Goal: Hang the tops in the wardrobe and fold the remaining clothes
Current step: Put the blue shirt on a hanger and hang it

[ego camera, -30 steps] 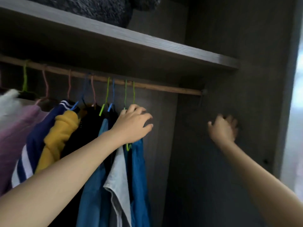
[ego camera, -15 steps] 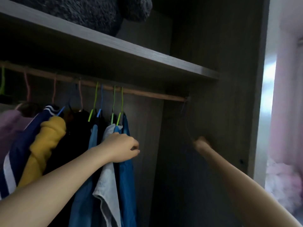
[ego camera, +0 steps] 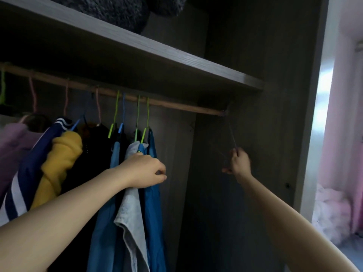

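- Gripping was seen in both hands: the left hand (ego camera: 145,170) was closed, fingers curled, over the shoulder of the blue top (ego camera: 154,205), which hung below the middle of the rail (ego camera: 176,106).
- The right hand (ego camera: 238,163) was closed round the lower part of a thin dark hanger (ego camera: 232,136), which was hooked at the rail's right end, well apart from the clothes.
- The hanger was judged light, stiff and slightly springy. It seemed bare, though the dimness left that unsure. It would best be taken just under the hook, so it could be lifted off the rail without twisting.
- The hung tops were judged soft, limp and light, and liable to slip from thin wire. They would best be held at the shoulder or by the hanger.
- One dark hook and nine coloured hooks were counted on the rail.
- Seven garments could be told apart below the rail: one lilac top (ego camera: 11,138), one navy striped top (ego camera: 33,163), one yellow top (ego camera: 60,154), one black top (ego camera: 96,144), one grey top (ego camera: 131,203) and two blue ones.
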Demonstrator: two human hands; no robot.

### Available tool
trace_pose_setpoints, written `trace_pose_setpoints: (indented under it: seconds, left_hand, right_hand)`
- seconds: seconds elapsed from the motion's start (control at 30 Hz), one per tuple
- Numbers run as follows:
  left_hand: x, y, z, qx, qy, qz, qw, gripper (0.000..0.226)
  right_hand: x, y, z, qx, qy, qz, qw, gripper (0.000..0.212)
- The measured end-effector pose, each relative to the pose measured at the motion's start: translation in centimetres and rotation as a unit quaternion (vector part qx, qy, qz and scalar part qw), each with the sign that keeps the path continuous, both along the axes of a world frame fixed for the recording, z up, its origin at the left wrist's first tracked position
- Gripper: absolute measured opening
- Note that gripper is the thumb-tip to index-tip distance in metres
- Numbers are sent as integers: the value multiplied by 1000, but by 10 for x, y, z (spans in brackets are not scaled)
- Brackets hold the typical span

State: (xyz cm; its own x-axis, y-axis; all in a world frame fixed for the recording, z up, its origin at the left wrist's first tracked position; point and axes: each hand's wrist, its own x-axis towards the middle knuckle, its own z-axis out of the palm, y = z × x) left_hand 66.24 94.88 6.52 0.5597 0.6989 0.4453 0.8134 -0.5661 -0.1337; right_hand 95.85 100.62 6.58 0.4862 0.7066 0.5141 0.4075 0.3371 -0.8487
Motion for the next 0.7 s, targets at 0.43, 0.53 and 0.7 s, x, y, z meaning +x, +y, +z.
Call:
trace_pose_setpoints:
  seconds: [0.43, 0.53, 0.7]
  left_hand:
    - [62, -49, -52, 57, -195, -213, 956, 59]
    - [96, -38, -78, 26, -194, -159, 968, 86]
    - [140, -34, -144, -93, -88, -88, 988, 110]
  right_hand:
    - [-11, -165, -65, -16, -45, 18, 999, 25]
    - [12, -214, -82, -77, -79, -15, 994, 21]
    - [54, -294, -106, -164, -109, -22, 980, 23]
